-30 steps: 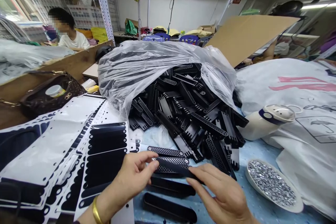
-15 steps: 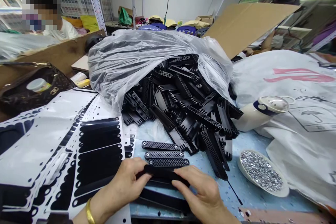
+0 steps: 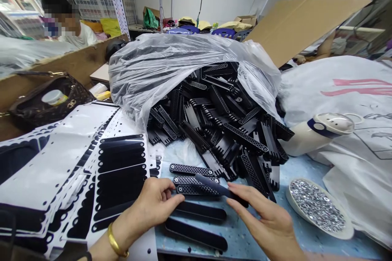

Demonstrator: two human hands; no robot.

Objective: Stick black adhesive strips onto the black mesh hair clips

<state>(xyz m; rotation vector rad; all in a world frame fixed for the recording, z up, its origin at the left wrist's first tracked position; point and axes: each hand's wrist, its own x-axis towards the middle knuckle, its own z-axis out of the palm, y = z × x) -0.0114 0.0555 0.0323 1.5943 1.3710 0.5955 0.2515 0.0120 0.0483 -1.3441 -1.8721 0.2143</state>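
Between the thumb and fingers of my right hand [image 3: 260, 216] is a black strip [image 3: 210, 183], tilted over the patterned bars. My left hand [image 3: 159, 202] is empty, thumb and fingers apart, beside the left ends of the bars. Three black bars with a lattice pattern [image 3: 191, 169] lie in a row on the blue table surface [image 3: 245, 240]. Nearer to me lie two smooth black pieces, one [image 3: 200, 211] just right of my left thumb and another [image 3: 196, 234] below it. Left of my left hand, a white sheet carries rows of black strips [image 3: 121, 175].
A plastic bag [image 3: 183, 49] spills a heap of black parts [image 3: 214, 114] behind the bars. A bowl of small metal rings [image 3: 318, 208] and a cream bottle [image 3: 312, 134] stand at the right. At the back left a person [image 3: 82, 34] is visible.
My hands have moved apart. My left hand has let go of the dark piece, and my right hand has a strip angled over the bars. Two smooth black pieces now show fully. The view has shifted slightly.
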